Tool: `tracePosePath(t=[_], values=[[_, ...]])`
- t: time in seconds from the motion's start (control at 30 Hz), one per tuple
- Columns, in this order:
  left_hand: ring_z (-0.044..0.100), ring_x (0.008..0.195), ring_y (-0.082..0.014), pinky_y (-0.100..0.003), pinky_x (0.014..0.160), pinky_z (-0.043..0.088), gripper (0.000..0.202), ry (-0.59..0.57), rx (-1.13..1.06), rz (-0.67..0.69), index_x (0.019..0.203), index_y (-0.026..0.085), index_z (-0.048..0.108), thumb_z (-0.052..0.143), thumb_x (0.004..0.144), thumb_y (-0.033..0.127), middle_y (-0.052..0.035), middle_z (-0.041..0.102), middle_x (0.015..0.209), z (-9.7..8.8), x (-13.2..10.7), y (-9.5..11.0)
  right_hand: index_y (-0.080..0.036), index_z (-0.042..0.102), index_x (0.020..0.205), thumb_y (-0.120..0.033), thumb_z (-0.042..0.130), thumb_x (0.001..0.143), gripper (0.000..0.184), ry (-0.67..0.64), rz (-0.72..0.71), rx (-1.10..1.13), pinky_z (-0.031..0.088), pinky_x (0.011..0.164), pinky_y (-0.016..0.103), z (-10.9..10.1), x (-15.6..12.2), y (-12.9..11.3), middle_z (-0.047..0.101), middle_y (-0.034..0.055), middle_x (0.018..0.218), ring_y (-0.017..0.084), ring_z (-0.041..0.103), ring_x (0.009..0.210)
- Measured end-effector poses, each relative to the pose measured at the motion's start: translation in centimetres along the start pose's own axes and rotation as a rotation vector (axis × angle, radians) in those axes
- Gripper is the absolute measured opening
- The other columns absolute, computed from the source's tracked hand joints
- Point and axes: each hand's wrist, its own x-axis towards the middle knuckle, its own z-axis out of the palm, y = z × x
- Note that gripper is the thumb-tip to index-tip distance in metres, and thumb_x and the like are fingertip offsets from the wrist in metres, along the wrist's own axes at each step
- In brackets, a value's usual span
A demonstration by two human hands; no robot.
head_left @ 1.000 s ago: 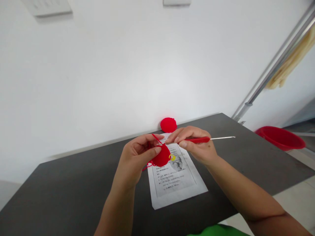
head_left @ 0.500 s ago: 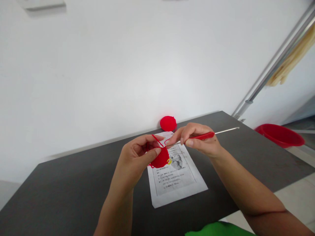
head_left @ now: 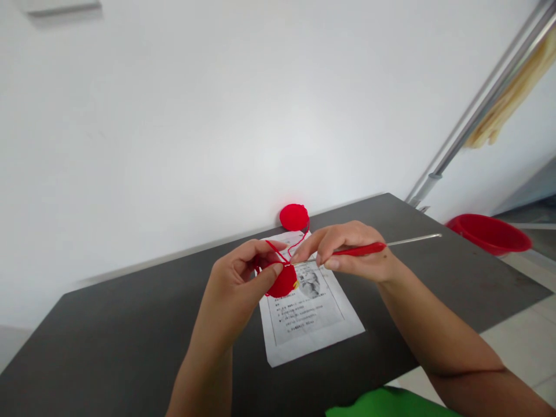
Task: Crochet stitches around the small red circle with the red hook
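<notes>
My left hand [head_left: 241, 278] is closed in a pinch on a small round red crochet piece [head_left: 283, 282] with a yellow marker at its edge, held above the table. Red yarn runs over my left fingers and back toward a red yarn ball [head_left: 294, 217] by the wall. My right hand [head_left: 351, 258] grips a crochet hook [head_left: 369, 248] with a red handle and a metal shaft. The hook's tip meets the top of the red piece, and its far end points right.
A printed sheet of paper [head_left: 310, 324] lies on the dark grey table [head_left: 108, 347] beneath my hands. A white wall stands behind the table. A red basin [head_left: 489, 231] sits on the floor at right, beside a slanting metal pole [head_left: 478, 110].
My right hand drew the hook a little to the right, away from the left hand. My left hand kept its hold on the red piece. The view shifted slightly.
</notes>
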Motion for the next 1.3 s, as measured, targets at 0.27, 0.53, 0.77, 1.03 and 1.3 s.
tracePosePath(t=[0.27, 0.53, 0.77, 1.03, 1.3], values=[[0.067, 0.083, -0.0185, -0.028, 0.077, 0.052, 0.006, 0.09, 0.139, 0.103, 0.082, 0.019, 0.074, 0.073, 0.077, 0.016, -0.0031, 0.076, 0.094, 0.4, -0.3, 0.0, -0.018, 0.065, 0.09, -0.02, 0.057, 0.099, 0.011, -0.036, -0.02, -0.364, 0.061, 0.084, 0.03, 0.2, 0.0, -1.5, 0.079, 0.0119, 0.098, 0.019, 0.076, 0.1], [0.066, 0.084, -0.0206, -0.029, 0.076, 0.051, 0.018, 0.198, 0.264, 0.235, 0.089, 0.022, 0.078, 0.073, 0.075, 0.013, -0.0033, 0.075, 0.091, 1.1, -0.8, 0.2, -0.019, 0.065, 0.099, -0.014, 0.053, 0.098, 0.013, -0.062, -0.152, -0.486, 0.061, 0.09, 0.031, 0.6, 0.0, -1.8, 0.078, 0.0135, 0.106, 0.019, 0.074, 0.108], [0.061, 0.066, -0.0133, -0.022, 0.062, 0.05, 0.021, 0.097, -0.108, 0.059, 0.09, 0.021, 0.081, 0.077, 0.071, 0.016, 0.0006, 0.068, 0.072, 1.0, -0.4, 0.4, -0.02, 0.068, 0.094, -0.021, 0.063, 0.096, 0.006, 0.127, -0.031, -0.064, 0.063, 0.084, 0.035, 1.1, -0.2, -0.8, 0.079, 0.0106, 0.105, 0.021, 0.076, 0.099], [0.056, 0.061, -0.0102, -0.02, 0.057, 0.046, 0.025, 0.011, -0.411, -0.063, 0.087, 0.017, 0.08, 0.085, 0.062, 0.016, -0.0002, 0.064, 0.067, 0.6, 0.1, 0.3, -0.021, 0.068, 0.103, -0.023, 0.058, 0.099, 0.011, 0.068, -0.26, -0.319, 0.059, 0.096, 0.039, 1.7, 0.3, -0.1, 0.074, 0.0144, 0.12, 0.022, 0.071, 0.114], [0.056, 0.058, -0.0089, -0.019, 0.055, 0.045, 0.023, 0.022, -0.437, -0.059, 0.086, 0.018, 0.081, 0.084, 0.064, 0.014, 0.0012, 0.064, 0.064, 0.6, -0.2, 0.5, -0.023, 0.062, 0.111, -0.02, 0.054, 0.1, 0.014, 0.003, -0.346, -0.584, 0.06, 0.099, 0.037, 1.9, 0.1, -0.3, 0.073, 0.0149, 0.123, 0.021, 0.068, 0.122]])
